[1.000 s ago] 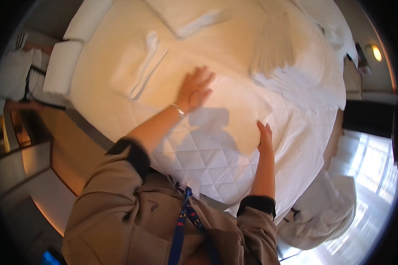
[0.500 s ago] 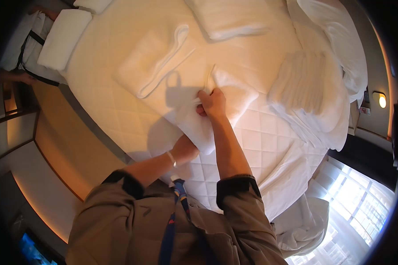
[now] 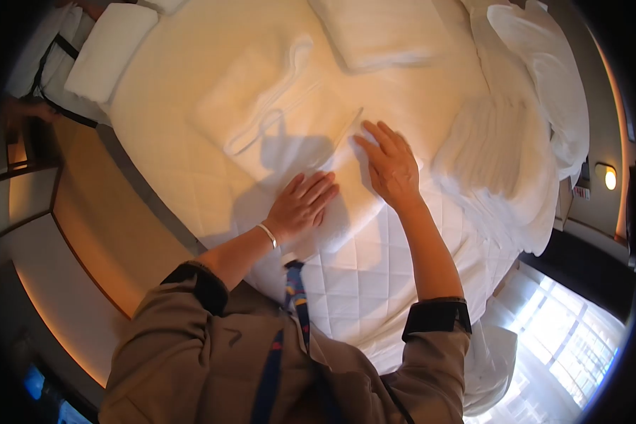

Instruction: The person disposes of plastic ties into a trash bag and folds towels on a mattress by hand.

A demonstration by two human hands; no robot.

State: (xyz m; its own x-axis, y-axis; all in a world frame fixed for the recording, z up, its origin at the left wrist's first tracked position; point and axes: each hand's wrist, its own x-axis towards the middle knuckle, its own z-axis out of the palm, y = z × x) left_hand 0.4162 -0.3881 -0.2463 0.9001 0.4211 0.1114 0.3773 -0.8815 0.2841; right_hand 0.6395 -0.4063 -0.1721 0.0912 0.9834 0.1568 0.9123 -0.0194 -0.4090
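On the bed before me lies a folded white towel [image 3: 353,212], partly covered by my two hands. My left hand [image 3: 305,206], with a white band at the wrist, rests on its near left part, fingers stretched out. Over the towel's right side is my right hand [image 3: 392,168], palm down with fingers spread, holding nothing. A second folded white towel [image 3: 244,106] lies just beyond, its looped edge showing and slightly blurred. To the right sits a stack of folded white towels [image 3: 477,145].
Another white folded piece [image 3: 381,35] lies farther up the quilted bed [image 3: 169,169]. A white pillow-like bundle [image 3: 113,53] is at the far left, near another person's hand [image 3: 35,111]. Rumpled white bedding [image 3: 537,63] lines the right side. A bright window [image 3: 565,339] is at lower right.
My hands were closed on the white towel, the left one under its near corner. Both now lie spread over it; the left has moved up, the right to the right, and the towel lies flatter.
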